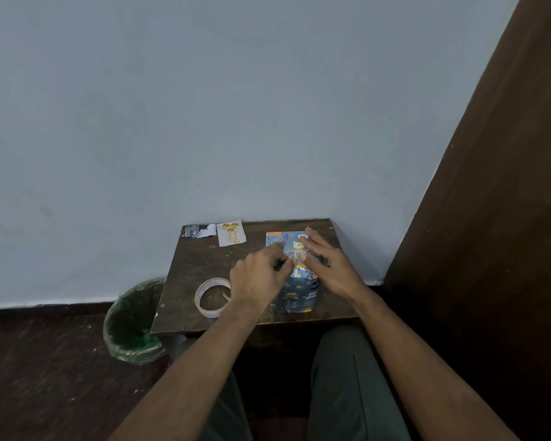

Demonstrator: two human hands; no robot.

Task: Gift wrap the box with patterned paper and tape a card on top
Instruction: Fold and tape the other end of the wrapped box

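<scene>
A small dark wooden table (204, 265) is seen low in the middle of the frame, pushed up against a pale blue wall (204, 106). The box (296, 297), already covered in blue patterned paper with cartoon bears on it, is parked on the right half of the tabletop.

The top of the box is being worked on by both hands. The left hand (258, 278) is laid over the box's left top edge with its fingers curled; something thin seems to be pinched at the seam, but it's too small to be made out, so honestly the grip can't be called. The right hand (326, 265) is spread flat on the top of the box, fingers straight and fanned out, pressing down on the paper.

A roll of clear tape (212, 297) is lying flat just left of the box, partly tucked under the left wrist. The card (232, 233), white with gold balloons, is left at the far edge of the table, upper left of the box, with some paper scraps (199, 231) right beside it.

A green-lined waste bin (131, 323) is standing on the floor at the table's left side.
</scene>
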